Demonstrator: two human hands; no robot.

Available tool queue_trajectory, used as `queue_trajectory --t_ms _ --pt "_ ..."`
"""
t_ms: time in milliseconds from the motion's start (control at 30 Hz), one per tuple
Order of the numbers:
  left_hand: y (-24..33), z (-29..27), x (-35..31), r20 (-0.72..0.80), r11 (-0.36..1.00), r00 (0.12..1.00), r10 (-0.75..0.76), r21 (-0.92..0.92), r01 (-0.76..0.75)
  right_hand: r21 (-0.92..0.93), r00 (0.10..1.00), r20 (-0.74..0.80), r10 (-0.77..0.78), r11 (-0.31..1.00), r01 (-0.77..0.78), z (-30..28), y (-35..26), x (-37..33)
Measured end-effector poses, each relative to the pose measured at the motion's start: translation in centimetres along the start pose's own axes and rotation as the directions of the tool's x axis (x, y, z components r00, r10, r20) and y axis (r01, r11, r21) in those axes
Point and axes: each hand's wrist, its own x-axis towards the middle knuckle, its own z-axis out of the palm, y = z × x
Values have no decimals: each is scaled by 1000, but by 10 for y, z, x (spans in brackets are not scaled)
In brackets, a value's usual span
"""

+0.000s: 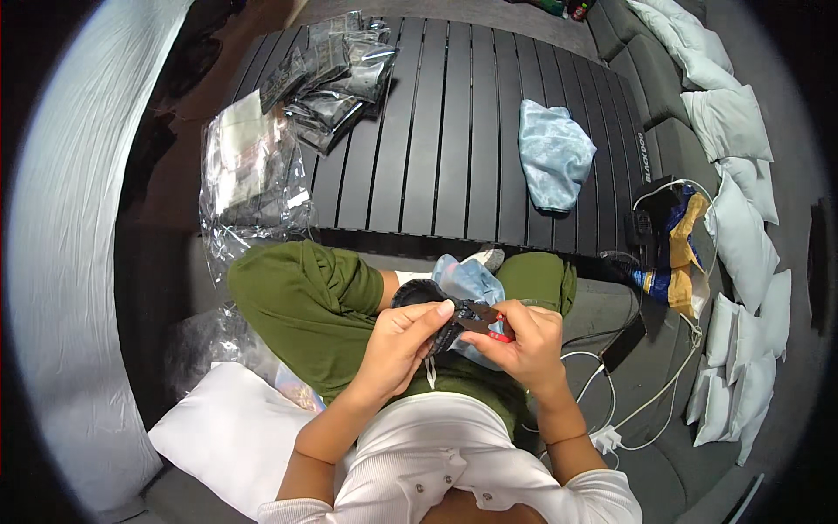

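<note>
My left hand (408, 339) pinches a black gathered fabric piece (417, 293) between thumb and fingers, above my lap. Close beside it, my right hand (531, 342) is closed around a small tool with red handles (501, 334); a dark flat part (474, 316) reaches from it toward the black fabric. Whether that dark part is a blade cannot be made out. Light blue shiny cloth (464, 278) hangs below and behind both hands, joined or lying next to the black piece. A short white cord (430, 372) dangles under the left hand.
A black slatted table (454, 131) stands ahead, with a light blue cloth item (555, 157) at its right. Dark plastic-wrapped packets (336, 79) and clear plastic bags (253, 175) lie at the left. White cables (611, 428), a blue-and-yellow bag (688, 253) and pale cushions (738, 218) are rightward.
</note>
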Motion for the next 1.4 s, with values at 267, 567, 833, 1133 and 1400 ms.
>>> queue_trajectory --t_ms 267,567,833,1133,1400 --pt "4 4 -2 22 988 995 100 116 -102 -21 999 23 -35 999 36 -3 0 2" --pt "12 8 -2 -42 994 997 66 89 -62 87 996 -79 -32 995 39 -7 12 -4" --pt "2 -5 4 14 999 1000 -11 -43 12 51 999 -40 -12 999 14 -5 8 -1" --pt "3 4 -1 -6 999 999 -38 -35 38 33 999 -18 -42 999 43 -2 3 1" --pt "7 6 -4 -7 1000 1000 -16 -25 16 -33 998 -9 -65 997 65 -4 1 0"
